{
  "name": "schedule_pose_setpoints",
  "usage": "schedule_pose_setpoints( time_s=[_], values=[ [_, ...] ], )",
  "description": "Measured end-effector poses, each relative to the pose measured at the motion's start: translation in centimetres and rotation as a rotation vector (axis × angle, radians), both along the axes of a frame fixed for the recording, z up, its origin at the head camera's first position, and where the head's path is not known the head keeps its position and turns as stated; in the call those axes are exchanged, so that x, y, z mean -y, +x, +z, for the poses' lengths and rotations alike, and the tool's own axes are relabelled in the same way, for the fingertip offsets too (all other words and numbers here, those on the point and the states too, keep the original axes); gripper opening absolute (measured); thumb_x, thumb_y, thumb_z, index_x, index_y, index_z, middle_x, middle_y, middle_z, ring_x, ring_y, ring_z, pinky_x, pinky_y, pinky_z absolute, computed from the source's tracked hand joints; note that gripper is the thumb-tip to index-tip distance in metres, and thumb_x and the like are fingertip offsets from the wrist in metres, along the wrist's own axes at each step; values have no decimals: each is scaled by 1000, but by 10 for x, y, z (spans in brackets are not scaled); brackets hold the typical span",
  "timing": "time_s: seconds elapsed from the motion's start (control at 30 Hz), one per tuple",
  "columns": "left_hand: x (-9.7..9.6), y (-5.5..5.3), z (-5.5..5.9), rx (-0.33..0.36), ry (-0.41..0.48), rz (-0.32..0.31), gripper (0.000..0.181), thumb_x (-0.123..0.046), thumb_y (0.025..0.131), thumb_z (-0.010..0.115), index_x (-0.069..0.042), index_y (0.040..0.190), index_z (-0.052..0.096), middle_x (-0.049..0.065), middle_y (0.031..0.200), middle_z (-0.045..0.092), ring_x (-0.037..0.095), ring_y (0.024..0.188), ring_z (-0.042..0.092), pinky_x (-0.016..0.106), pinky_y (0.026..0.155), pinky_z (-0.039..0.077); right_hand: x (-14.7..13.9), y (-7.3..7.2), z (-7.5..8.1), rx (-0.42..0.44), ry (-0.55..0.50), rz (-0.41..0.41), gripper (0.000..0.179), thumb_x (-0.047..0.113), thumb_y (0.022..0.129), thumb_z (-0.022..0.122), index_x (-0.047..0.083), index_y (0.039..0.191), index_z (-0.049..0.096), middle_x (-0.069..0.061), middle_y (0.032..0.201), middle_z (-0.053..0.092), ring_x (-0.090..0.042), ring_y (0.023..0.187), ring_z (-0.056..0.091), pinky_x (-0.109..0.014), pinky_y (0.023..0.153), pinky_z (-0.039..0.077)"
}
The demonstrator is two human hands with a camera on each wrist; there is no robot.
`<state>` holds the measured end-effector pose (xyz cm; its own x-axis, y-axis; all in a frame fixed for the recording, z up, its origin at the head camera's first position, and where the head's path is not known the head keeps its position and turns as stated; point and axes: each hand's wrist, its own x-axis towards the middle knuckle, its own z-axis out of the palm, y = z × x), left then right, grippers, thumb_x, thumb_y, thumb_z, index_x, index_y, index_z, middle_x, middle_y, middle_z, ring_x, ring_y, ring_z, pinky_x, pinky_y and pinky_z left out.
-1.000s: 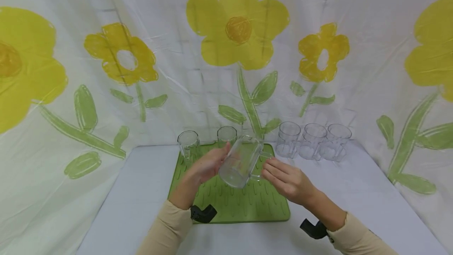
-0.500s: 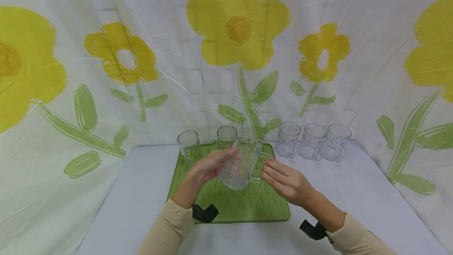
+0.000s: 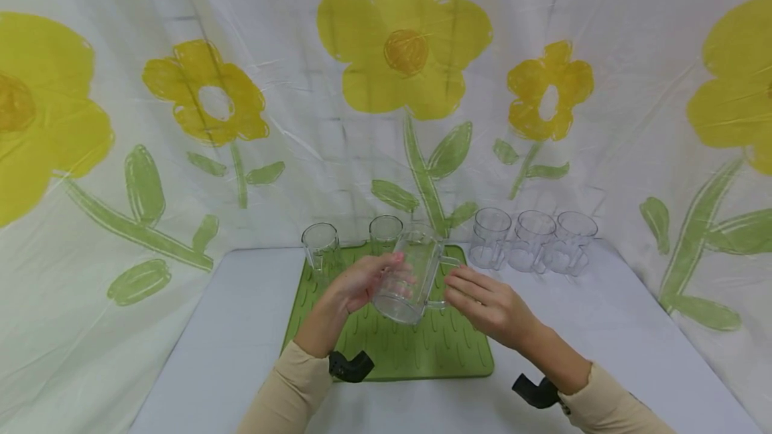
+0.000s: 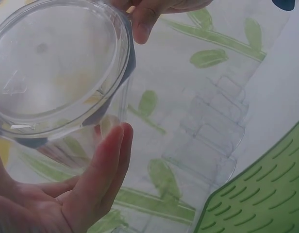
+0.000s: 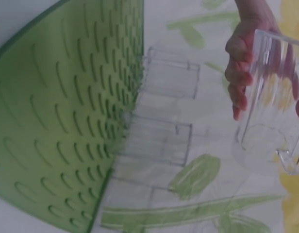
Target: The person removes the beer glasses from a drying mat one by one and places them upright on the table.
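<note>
A clear mug [image 3: 413,286] is held in the air above the green ridged mat [image 3: 422,357], leaning to the right in the head view. My left hand [image 3: 358,281] grips the mug's body from the left, its fingers partly seen through the clear wall. On the other side my right hand [image 3: 491,303] holds the handle with its fingers; its thumb is hidden in the head view. The left wrist view shows the mug's round base [image 4: 57,63] close up, with the left fingers [image 4: 103,170] against its side.
Two clear mugs stand at the mat's back edge, one at the left [image 3: 321,250] and one near the middle [image 3: 386,233]. Three more mugs [image 3: 531,243] form a row on the white table [image 3: 235,327] at the back right. A flowered curtain [image 3: 301,173] hangs behind.
The mug has tilted slightly more upright. My left hand has shifted right, its thumb and fingers reaching farther round the mug. The right hand has barely moved.
</note>
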<state>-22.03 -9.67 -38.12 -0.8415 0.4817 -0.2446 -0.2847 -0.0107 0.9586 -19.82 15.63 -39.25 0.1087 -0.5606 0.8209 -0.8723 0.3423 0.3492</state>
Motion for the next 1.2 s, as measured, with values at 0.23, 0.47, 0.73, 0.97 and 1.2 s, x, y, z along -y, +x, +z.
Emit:
schedule_pose_setpoints(
  time_s=[0.23, 0.47, 0.73, 0.97, 1.2],
  values=[
    [0, 2, 0, -4, 46, 4, 55, -34, 100, 48, 10, 133, 50, 9, 109, 74, 13, 81, 73, 32, 79, 60, -2, 2, 2, 98, 28, -33, 26, 19, 101, 52, 6, 92, 73, -13, 100, 74, -29, 92, 70, -35, 76, 61],
    [-1, 5, 1, -13, 65, 56, 42, -29, 97, 52, 4, 122, 58, 0, 93, 74, 14, 83, 72, 35, 78, 60, -4, 4, 4, 205, 45, -27, 29, 28, 99, 55, 7, 95, 74, -12, 104, 72, -30, 98, 68, -33, 82, 60],
    [-1, 9, 3, -64, 31, 91, 51, -24, 94, 55, 14, 128, 49, -2, 91, 66, 13, 83, 64, 31, 80, 58, -5, 3, 5, 315, 30, 9, 32, 35, 96, 58, 8, 96, 74, -12, 108, 72, -31, 102, 66, -26, 102, 51],
    [-2, 15, 2, -90, -4, 140, 53, -26, 94, 59, 12, 129, 50, 5, 97, 67, 14, 79, 68, 31, 75, 61, -4, 1, 7, 355, -8, 66, 30, 35, 94, 61, 7, 98, 74, -13, 108, 71, -33, 100, 66, -22, 105, 48],
    [-7, 21, 0, -100, 16, 194, 45, -20, 96, 60, 8, 131, 51, 24, 122, 63, 13, 83, 69, 32, 75, 62, -5, 0, 9, 383, -43, 101, 32, 35, 93, 62, 6, 99, 73, -16, 105, 71, -31, 99, 66, -18, 106, 45]
  ],
)
